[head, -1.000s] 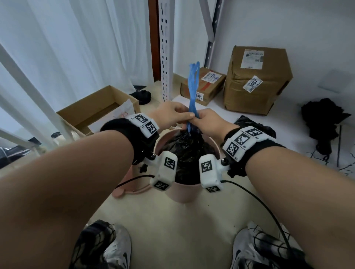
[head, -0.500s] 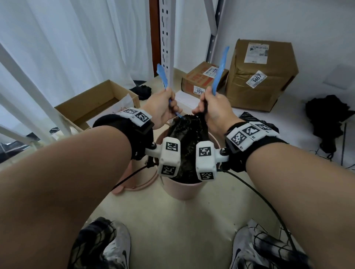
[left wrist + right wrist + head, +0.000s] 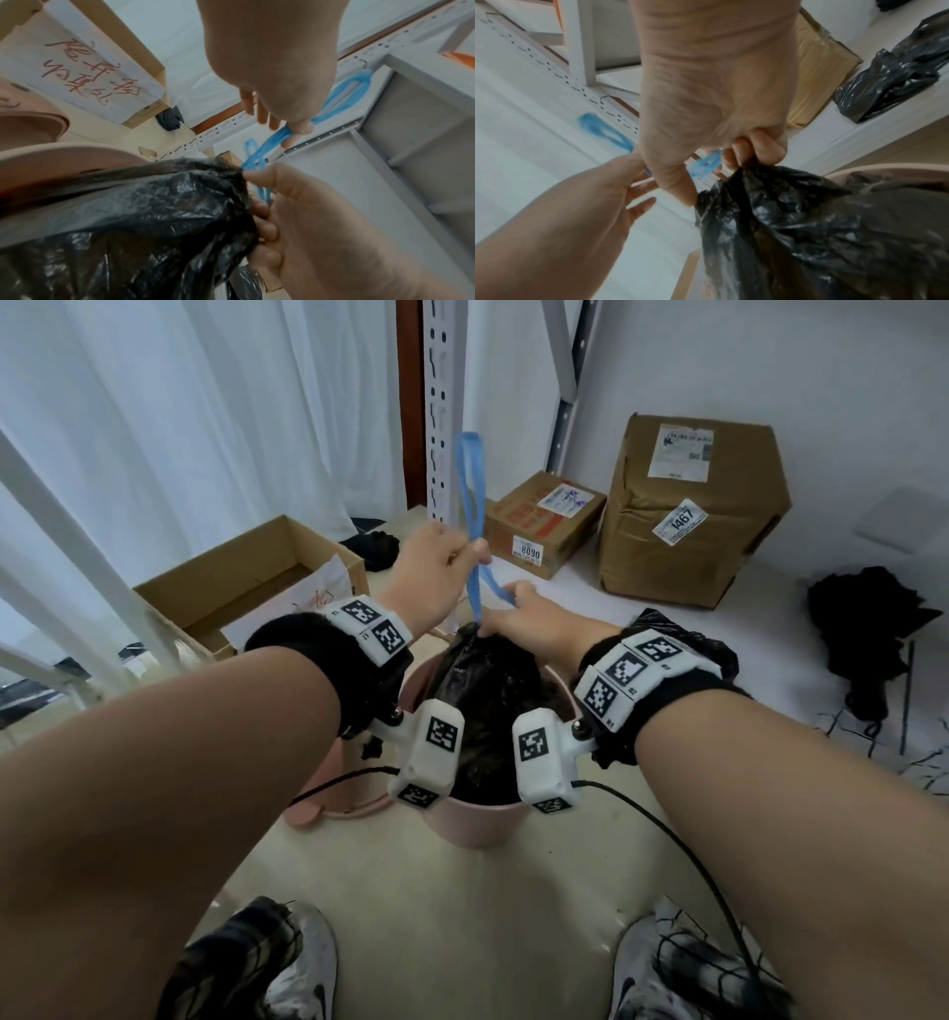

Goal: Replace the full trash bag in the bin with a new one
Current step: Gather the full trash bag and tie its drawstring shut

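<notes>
Two box labels read 8090 (image 3: pixel 530 552) and 1467 (image 3: pixel 680 520); left hand (image 3: pixel 434 577) pinches blue drawstring (image 3: pixel 473 505), right hand (image 3: pixel 534 624) grips black bag (image 3: pixel 488 680).

We read "8090" on the small cardboard box (image 3: pixel 543 526); beside it, "1467" on the wrapped parcel (image 3: pixel 693 516).

A storeroom or stockroom; slotted metal shelving uprights (image 3: pixel 442 413) rise by the wall; taped parcels with shipping labels (image 3: pixel 693 505) sit on the floor; an open cardboard box (image 3: pixel 246 588) lies near white curtains (image 3: pixel 205 413).
</notes>
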The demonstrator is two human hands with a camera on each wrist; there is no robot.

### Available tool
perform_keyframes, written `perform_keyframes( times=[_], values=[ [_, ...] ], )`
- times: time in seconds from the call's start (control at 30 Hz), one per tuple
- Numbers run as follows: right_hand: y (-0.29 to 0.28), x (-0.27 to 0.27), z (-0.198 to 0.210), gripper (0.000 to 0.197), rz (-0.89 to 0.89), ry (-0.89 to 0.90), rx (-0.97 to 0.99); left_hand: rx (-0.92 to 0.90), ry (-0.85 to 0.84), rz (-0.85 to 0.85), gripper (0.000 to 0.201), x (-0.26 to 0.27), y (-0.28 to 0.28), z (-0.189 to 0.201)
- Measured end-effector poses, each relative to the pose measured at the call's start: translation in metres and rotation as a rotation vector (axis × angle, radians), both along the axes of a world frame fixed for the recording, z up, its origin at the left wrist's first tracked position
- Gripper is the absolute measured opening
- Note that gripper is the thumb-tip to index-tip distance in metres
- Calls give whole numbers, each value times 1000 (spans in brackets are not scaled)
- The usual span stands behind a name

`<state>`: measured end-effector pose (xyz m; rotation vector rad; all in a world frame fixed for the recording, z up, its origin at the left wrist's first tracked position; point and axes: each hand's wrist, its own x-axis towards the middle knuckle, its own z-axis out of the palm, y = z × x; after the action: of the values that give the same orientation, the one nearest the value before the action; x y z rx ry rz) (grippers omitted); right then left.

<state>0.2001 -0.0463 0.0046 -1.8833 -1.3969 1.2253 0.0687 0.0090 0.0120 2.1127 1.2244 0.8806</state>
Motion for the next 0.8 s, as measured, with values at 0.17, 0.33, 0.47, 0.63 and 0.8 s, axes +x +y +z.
perform_keyframes(
  times=[0.17,0.33,0.47,0.63,0.8],
  values=[
    [-2,-6,5,32,138,-260,307,-54,-165,-38,31,3,-9,13],
    [-8,-6,-4,29,136,-83,353,-497,-575,-39,39,1,-12,15],
    [-5,-8,-9,21,121,-144,402,-651,-659,-60,39,4,-13,15],
    [-2,0,-14,30,202,-386,344,-626,-653,15,41,10,-11,7],
    [-4,-1,-11,28,276,-503,253,-503,-475,4,35,4,-7,9]
  ],
)
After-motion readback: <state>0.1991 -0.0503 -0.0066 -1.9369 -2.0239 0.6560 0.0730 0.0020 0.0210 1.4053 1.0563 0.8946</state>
